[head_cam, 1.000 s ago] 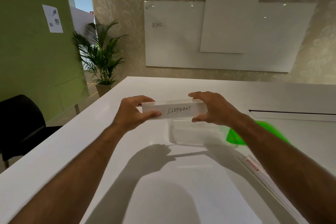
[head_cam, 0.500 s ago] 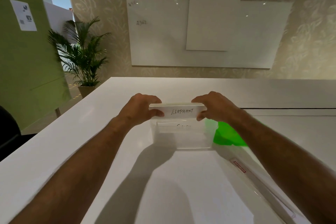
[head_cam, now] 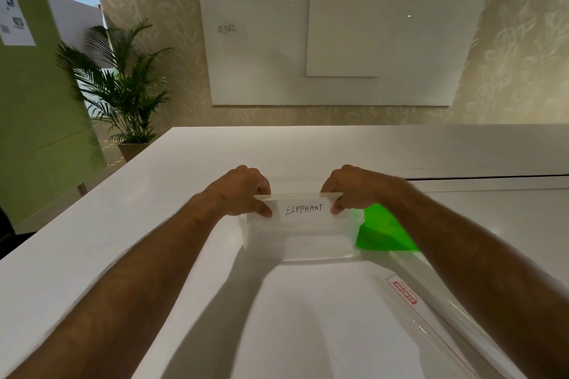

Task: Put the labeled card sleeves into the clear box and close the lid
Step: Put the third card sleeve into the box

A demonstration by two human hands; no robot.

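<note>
A clear card sleeve [head_cam: 303,209] with a white card labelled ELEPHANT stands upright on its long edge, its lower part inside the clear box [head_cam: 295,248] on the white table. My left hand [head_cam: 243,191] pinches its left end and my right hand [head_cam: 351,188] pinches its right end. A green lid [head_cam: 381,232] lies flat just right of the box, partly under my right forearm. What else is inside the box is blurred behind the sleeve.
A long clear plastic piece with a red label [head_cam: 404,292] lies on the table at the right, under my right forearm. The table's left edge [head_cam: 92,194] runs diagonally, with a potted palm [head_cam: 123,86] beyond it. A whiteboard hangs on the far wall.
Both hands have lowered the ELEPHANT sleeve from above the box down into it. The camera has tilted and shifted a little.
</note>
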